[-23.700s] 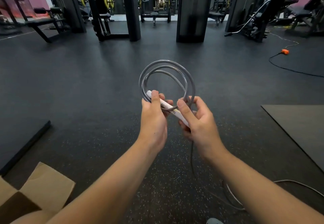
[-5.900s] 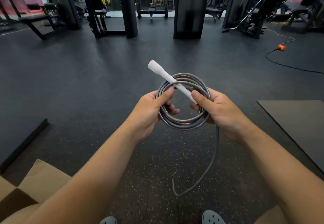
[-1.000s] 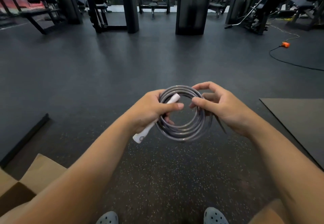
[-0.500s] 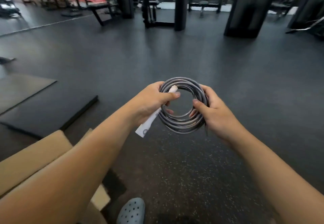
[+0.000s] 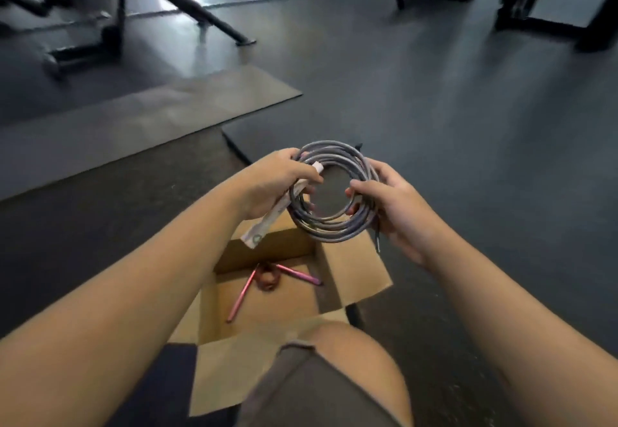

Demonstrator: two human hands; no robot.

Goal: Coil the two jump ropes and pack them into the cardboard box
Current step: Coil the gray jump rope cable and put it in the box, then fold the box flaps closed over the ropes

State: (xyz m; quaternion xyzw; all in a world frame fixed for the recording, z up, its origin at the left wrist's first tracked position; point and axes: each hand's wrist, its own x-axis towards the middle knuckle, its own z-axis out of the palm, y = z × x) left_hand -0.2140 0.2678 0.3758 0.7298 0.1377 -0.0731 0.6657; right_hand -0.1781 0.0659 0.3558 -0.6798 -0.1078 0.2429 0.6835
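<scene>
The grey jump rope (image 5: 334, 229) is wound into a tight coil held in front of me, above the far edge of the open cardboard box (image 5: 357, 273). My left hand (image 5: 277, 182) grips the coil's left side together with a white handle (image 5: 264, 226) that points down and left. My right hand (image 5: 394, 206) holds the coil's right side, fingers curled through the ring. Inside the box lies the pink jump rope (image 5: 267, 281), coiled small, its two pink handles spread apart on the box floor.
The box stands on dark speckled gym flooring, flaps open. My knee (image 5: 337, 369) is bent over its near side. A grey floor mat (image 5: 150, 119) lies to the far left. Gym machine frames (image 5: 187, 5) and benches stand at the back.
My view has turned left and down, so the open box with the pink rope now lies under my hands. Both hands still hold the grey coil, carried over the box.
</scene>
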